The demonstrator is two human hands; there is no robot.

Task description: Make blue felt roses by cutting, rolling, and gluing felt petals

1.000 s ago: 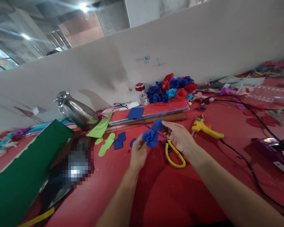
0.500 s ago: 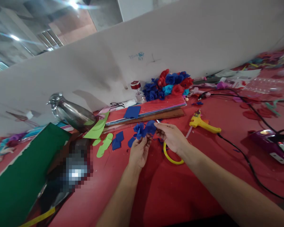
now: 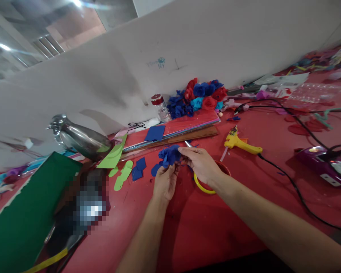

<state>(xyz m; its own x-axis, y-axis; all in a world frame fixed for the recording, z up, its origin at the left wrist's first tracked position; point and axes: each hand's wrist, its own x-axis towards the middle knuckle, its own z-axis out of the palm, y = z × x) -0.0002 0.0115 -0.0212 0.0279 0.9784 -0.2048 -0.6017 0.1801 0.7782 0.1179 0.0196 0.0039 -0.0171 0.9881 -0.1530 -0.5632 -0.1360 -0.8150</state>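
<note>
Both my hands are at the middle of the red table (image 3: 221,227), working one blue foam flower (image 3: 168,155). My left hand (image 3: 165,182) grips the flower from below. My right hand (image 3: 201,163) pinches the flower's right side, pressing a blue petal onto it. Yellow-handled scissors (image 3: 202,186) lie on the table under my right hand, mostly hidden; their blade tip shows just above my fingers. Loose blue foam pieces (image 3: 138,171) lie to the left of the flower.
A yellow glue gun (image 3: 238,143) with a black cord lies to the right. A pile of red and blue foam flowers (image 3: 199,98) sits by the wall behind stacked foam sheets (image 3: 184,131). A steel jug (image 3: 79,137), green sheet (image 3: 28,212), green cutouts (image 3: 122,177) and purple device (image 3: 326,167) surround the area.
My right hand has brought the loose blue petal in against the flower, and both hands have closed together. The view has shifted slightly right and down.
</note>
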